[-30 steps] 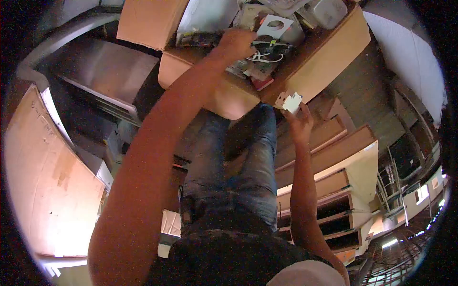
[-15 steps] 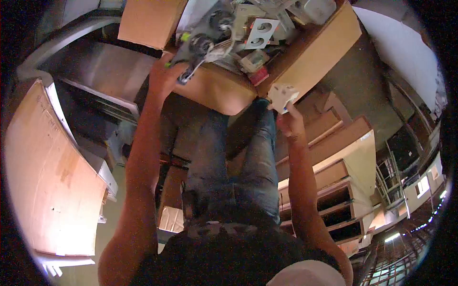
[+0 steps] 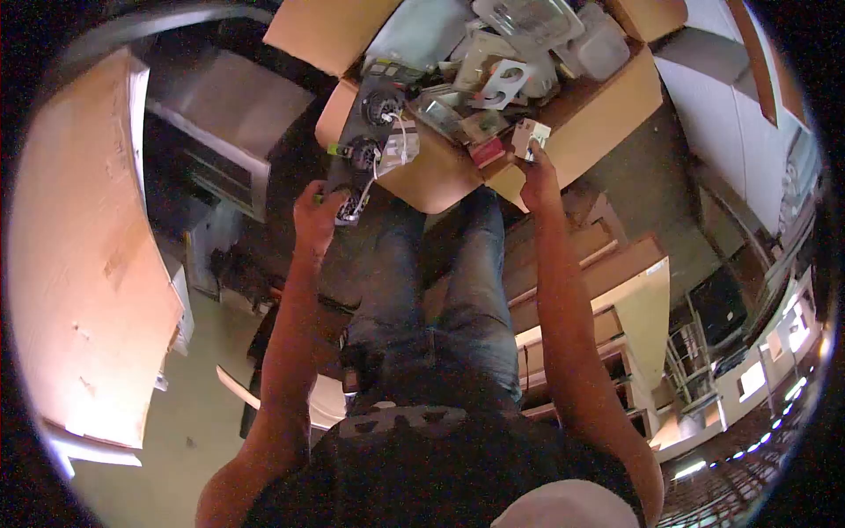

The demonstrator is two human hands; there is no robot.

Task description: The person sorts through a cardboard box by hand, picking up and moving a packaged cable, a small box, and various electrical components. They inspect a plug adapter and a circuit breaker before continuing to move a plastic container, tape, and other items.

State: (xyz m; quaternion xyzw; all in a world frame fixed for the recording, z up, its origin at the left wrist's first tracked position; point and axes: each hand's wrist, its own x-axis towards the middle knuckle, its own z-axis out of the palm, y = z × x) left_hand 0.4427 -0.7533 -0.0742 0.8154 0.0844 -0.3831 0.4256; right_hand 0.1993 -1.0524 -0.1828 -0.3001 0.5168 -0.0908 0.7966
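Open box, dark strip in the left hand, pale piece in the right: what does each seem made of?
Open box: cardboard, matt brown, judging by its folded flaps.
Dark strip: perhaps plastic or painted metal, from its stiff, dull grey face.
Pale piece: perhaps smooth plastic, from its clean off-white faces.

The left hand has swung from 12 o'clock, inside the cardboard box, to 10 o'clock — bringing out a dark panel with round black fittings. The right hand has raised its small white piece toward 1 o'clock — now near the red box.
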